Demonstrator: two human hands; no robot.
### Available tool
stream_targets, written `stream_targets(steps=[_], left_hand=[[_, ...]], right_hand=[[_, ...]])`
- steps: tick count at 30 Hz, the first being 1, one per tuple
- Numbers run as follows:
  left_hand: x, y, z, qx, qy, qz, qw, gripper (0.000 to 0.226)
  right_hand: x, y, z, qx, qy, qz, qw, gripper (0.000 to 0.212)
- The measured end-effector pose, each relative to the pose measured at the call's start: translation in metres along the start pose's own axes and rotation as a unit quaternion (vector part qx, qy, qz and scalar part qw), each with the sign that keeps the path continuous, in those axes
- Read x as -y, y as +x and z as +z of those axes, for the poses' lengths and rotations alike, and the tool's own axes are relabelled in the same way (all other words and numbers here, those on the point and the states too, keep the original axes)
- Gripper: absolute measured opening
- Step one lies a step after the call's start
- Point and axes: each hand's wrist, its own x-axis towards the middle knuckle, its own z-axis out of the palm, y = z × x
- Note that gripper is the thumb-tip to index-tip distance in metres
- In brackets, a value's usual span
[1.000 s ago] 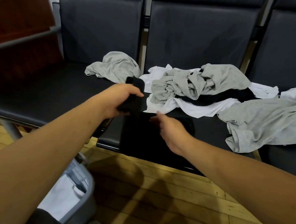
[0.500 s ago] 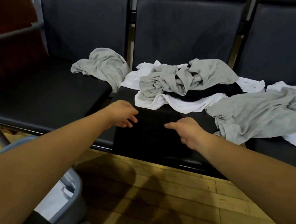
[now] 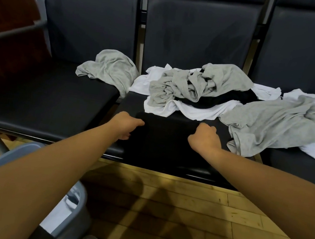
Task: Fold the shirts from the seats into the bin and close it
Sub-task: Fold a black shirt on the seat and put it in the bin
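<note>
**Head view.** Folding step: your left hand [image 3: 125, 125] and right hand [image 3: 204, 138], fingers curled, each grip a side edge of the black shirt [image 3: 162, 142], which lies flat on the seat [image 3: 45, 96] between them. The next move probably calls for a last fold or a lift, then a carry down-left of your left hand to the open bin [image 3: 79, 207]. Unfolded shirts [image 3: 194, 88] are heaped just beyond both hands. Black cloth on the dark seat blurs the shirt's outline, your fingertips are tucked away, and your left forearm covers much of the bin.

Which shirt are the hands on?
The flat black shirt on the middle seat, held by left hand and right hand. Grey shirts and white shirts lie crumpled behind.
</note>
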Motion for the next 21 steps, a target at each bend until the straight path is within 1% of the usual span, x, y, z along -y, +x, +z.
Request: stream_targets(steps=[1, 2, 3, 5, 7, 9, 10, 13, 15, 18, 21], left_hand=[[0.001, 0.001, 0.001, 0.011, -0.018, -0.011, 1.0, 0.047], [0.001, 0.001, 0.001, 0.023, -0.035, -0.024, 0.999, 0.052], [0.002, 0.0, 0.001, 0.03, -0.048, -0.035, 0.998, 0.054], [0.003, -0.001, 0.001, 0.043, -0.074, -0.044, 0.995, 0.049], [0.001, -0.003, -0.001, 0.073, -0.138, -0.042, 0.987, 0.04], [-0.001, -0.008, -0.005, 0.09, -0.213, -0.031, 0.972, 0.032], [0.0, -0.01, -0.008, 0.088, -0.242, -0.02, 0.966, 0.03], [0.003, -0.015, -0.027, 0.065, -0.326, 0.03, 0.943, 0.026], [0.01, -0.02, -0.053, 0.049, -0.364, 0.057, 0.928, 0.027], [0.026, -0.031, -0.101, 0.017, -0.387, 0.082, 0.918, 0.027], [0.054, -0.044, -0.152, -0.03, -0.376, 0.098, 0.921, 0.025]], right_hand=[[0.002, 0.001, 0.0, 0.002, 0.024, 0.016, 1.0, 0.043], [0.004, 0.003, 0.002, 0.009, 0.064, 0.035, 0.997, 0.052], [0.007, 0.004, 0.004, 0.017, 0.103, 0.046, 0.993, 0.056], [0.009, 0.007, 0.009, 0.033, 0.173, 0.052, 0.983, 0.049], [0.014, 0.007, 0.007, 0.046, 0.25, 0.07, 0.965, 0.043], [0.019, 0.008, 0.005, 0.065, 0.307, 0.081, 0.946, 0.047], [0.023, 0.009, 0.006, 0.074, 0.329, 0.072, 0.939, 0.047], [0.044, 0.006, 0.005, 0.071, 0.391, -0.007, 0.918, 0.035], [0.071, -0.002, 0.003, 0.056, 0.42, -0.076, 0.903, 0.035], [0.12, -0.017, 0.01, 0.069, 0.447, -0.142, 0.88, 0.035], [0.172, -0.036, 0.042, 0.107, 0.419, -0.187, 0.882, 0.033]])
